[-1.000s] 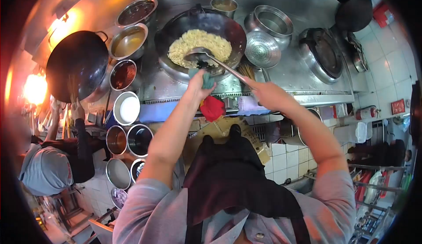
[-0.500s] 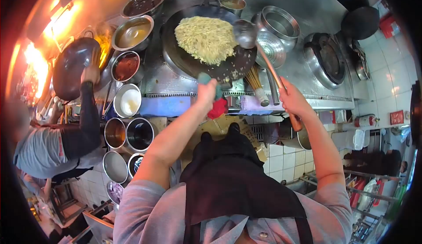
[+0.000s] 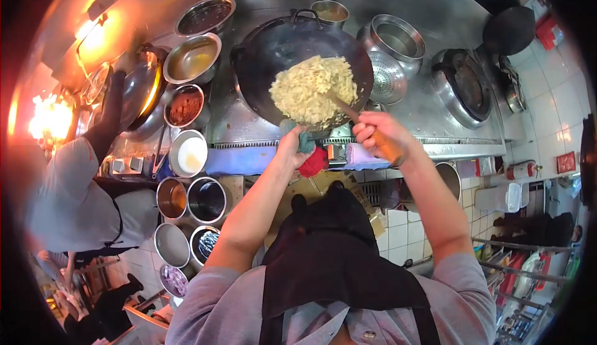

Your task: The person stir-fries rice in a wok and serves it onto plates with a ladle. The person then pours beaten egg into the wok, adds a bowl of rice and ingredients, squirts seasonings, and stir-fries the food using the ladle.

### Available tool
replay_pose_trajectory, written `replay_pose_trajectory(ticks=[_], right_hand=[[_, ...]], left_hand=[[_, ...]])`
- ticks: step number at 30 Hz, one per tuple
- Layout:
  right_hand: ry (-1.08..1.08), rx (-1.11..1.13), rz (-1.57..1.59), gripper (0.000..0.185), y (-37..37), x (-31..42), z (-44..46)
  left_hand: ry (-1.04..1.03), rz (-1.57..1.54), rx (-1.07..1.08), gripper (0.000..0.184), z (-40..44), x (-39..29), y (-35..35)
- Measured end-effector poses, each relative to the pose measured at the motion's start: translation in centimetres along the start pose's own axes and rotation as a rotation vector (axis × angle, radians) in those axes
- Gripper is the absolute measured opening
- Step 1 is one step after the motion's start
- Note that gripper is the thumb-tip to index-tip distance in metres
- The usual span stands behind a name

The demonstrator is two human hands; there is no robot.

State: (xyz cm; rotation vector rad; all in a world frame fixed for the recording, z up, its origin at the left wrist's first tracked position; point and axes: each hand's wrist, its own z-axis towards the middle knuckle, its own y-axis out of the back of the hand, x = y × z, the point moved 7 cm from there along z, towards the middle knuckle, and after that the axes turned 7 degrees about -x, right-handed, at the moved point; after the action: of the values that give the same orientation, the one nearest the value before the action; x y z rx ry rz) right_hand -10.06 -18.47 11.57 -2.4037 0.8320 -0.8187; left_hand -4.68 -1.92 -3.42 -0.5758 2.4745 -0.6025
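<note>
A large black wok (image 3: 264, 50) sits on the stove in front of me. Pale yellow food that looks like fried rice (image 3: 308, 87) is heaped in its near right part. My left hand (image 3: 291, 149) grips the wok's near edge through a green cloth (image 3: 305, 140), and a red cloth (image 3: 314, 163) hangs just below. The wooden handle of a ladle (image 3: 390, 150) is wrapped in my right hand (image 3: 382, 132). Its shaft slants down to the left into the rice, which hides the ladle's bowl.
Left of the wok stand metal bowls of sauce (image 3: 194, 56), red paste (image 3: 185, 107) and white powder (image 3: 189, 154). On the right are a perforated strainer (image 3: 387, 78), a metal pot (image 3: 399, 39) and another burner (image 3: 463, 87). A co-worker (image 3: 81, 202) stands at far left near flames (image 3: 50, 118).
The ladle has moved from beside the wok's right rim into the rice. The rice has slid toward me and to the right. At left, the co-worker's wok has tilted back and the flames shrank.
</note>
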Motion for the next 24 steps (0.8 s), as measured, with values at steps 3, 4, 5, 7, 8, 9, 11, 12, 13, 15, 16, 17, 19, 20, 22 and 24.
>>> replay_pose_trajectory(ticks=[3, 4, 5, 7, 8, 9, 11, 12, 13, 15, 16, 17, 19, 20, 22, 24], right_hand=[[0.131, -0.098, -0.290, 0.036, -0.3, -2.8, 0.4], [0.145, -0.113, -0.339, 0.037, -0.2, -3.7, 0.3], [0.144, -0.083, -0.328, 0.046, 0.9, -4.5, 1.0], [0.153, -0.005, -0.231, 0.042, 1.7, -5.7, 1.2], [0.159, 0.068, -0.143, 0.038, 1.8, -6.2, 0.9], [0.131, 0.048, -0.064, 0.031, 2.1, -6.9, 0.5], [0.055, 0.067, 0.008, 0.029, 3.8, -8.9, 0.7], [-0.023, 0.098, 0.053, 0.028, 4.1, -9.9, 0.7], [0.000, 0.092, 0.005, 0.022, 4.5, -10.3, 0.6], [0.054, 0.051, -0.106, 0.020, 4.1, -10.3, 0.8], [0.105, 0.000, -0.221, 0.019, 4.1, -9.8, 1.0], [0.127, 0.005, -0.207, 0.019, 3.6, -9.7, 1.1], [0.097, 0.037, -0.103, 0.020, 2.9, -8.8, 1.1], [0.124, 0.043, -0.079, 0.020, 3.1, -8.6, 0.6], [0.056, 0.088, 0.004, 0.021, 4.5, -9.7, -1.5], [0.046, 0.134, 0.074, 0.020, 7.4, -11.7, -6.8]], left_hand=[[0.026, 0.204, -0.102, 0.026, -0.6, 0.3, 1.3], [0.036, 0.218, -0.106, 0.026, -0.3, 1.0, 1.5], [0.013, 0.284, -0.123, 0.025, 0.0, 1.3, 1.7], [0.015, 0.320, -0.121, 0.022, 1.3, 2.1, 2.2], [0.026, 0.333, -0.123, 0.022, 1.9, 2.7, 2.4], [0.054, 0.269, -0.116, 0.020, 2.5, 3.2, 2.6], [0.076, 0.150, -0.093, 0.018, 2.4, 3.6, 2.4], [0.071, 0.162, -0.092, 0.018, 2.6, 3.5, 2.5], [0.047, 0.119, -0.057, 0.016, 2.9, 2.9, 2.2], [0.040, 0.047, 0.015, 0.009, 2.6, 2.1, 1.6], [0.029, 0.065, 0.026, 0.009, 2.4, 1.5, 1.3], [0.025, 0.006, 0.023, 0.007, 1.9, 1.1, 1.0], [0.009, -0.039, 0.018, 0.008, 0.3, 0.0, -0.7], [0.007, -0.005, 0.031, 0.008, -0.7, 0.2, -0.7], [0.058, -0.021, 0.086, 0.009, -2.9, 2.3, -0.6], [0.014, -0.013, -0.019, 0.012, -6.8, 6.4, -0.1]])
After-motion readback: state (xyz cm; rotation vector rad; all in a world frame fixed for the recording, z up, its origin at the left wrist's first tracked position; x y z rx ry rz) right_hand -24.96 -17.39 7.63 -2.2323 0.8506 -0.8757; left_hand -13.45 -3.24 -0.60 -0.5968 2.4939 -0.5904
